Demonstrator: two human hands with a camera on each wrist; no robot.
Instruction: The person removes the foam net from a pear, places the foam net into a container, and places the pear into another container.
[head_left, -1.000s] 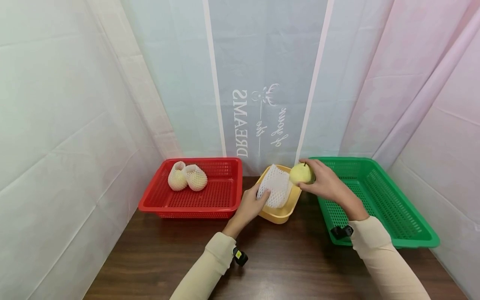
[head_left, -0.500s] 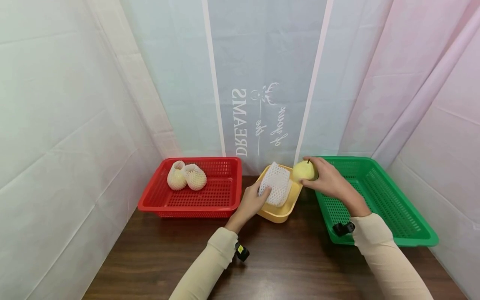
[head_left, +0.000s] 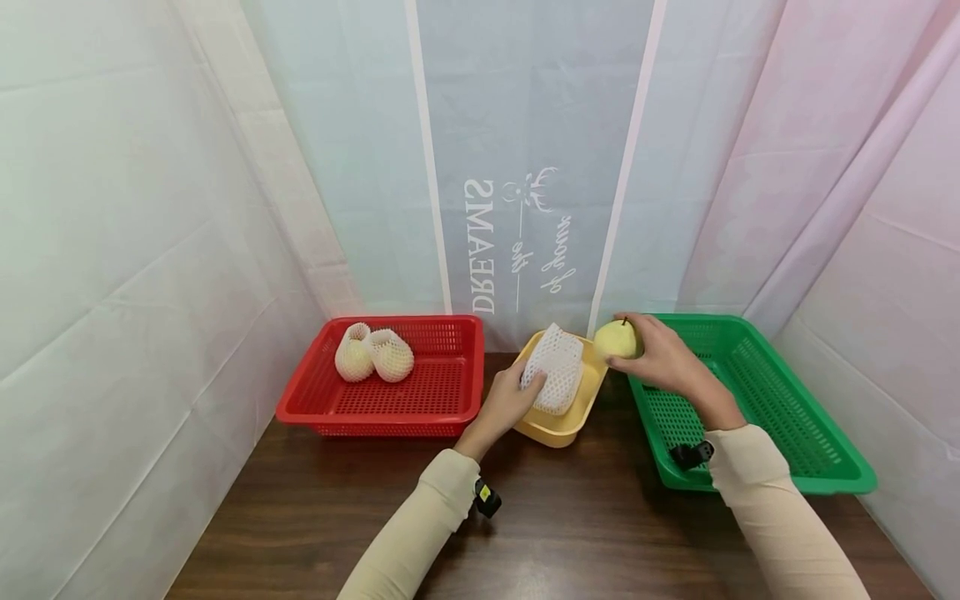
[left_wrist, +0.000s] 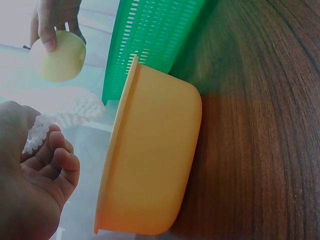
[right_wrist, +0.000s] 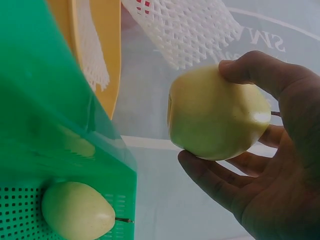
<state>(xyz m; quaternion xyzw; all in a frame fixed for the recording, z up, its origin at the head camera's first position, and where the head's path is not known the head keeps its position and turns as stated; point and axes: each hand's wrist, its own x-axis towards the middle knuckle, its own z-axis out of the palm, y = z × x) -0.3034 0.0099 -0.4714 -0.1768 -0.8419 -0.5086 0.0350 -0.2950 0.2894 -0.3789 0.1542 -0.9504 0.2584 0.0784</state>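
Observation:
My left hand (head_left: 506,404) pinches the near part of a white foam net sleeve (head_left: 557,371) over the yellow basin (head_left: 552,438). Just right of the sleeve, my right hand (head_left: 666,357) holds a pale green pear (head_left: 615,341) by thumb and fingers, stem toward the palm. In the right wrist view, the pear (right_wrist: 215,115) is apart from the sleeve's mouth (right_wrist: 192,35). More white foam net (right_wrist: 91,45) lies inside the basin. A second bare pear (right_wrist: 77,210) sits in the green basket (head_left: 847,483), hidden behind the right hand in the head view.
At the left stands a red basket (head_left: 382,421), holding two pears in foam nets, one pear (head_left: 354,357) beside the other (head_left: 392,357). The baskets and basin stand on a dark wooden table (head_left: 585,533). Curtains (head_left: 525,100) hang behind and at both sides.
My right hand has moved a little to the right with the pear, widening the gap to the foam net sleeve. My left hand has shifted slightly right, still pinching the sleeve.

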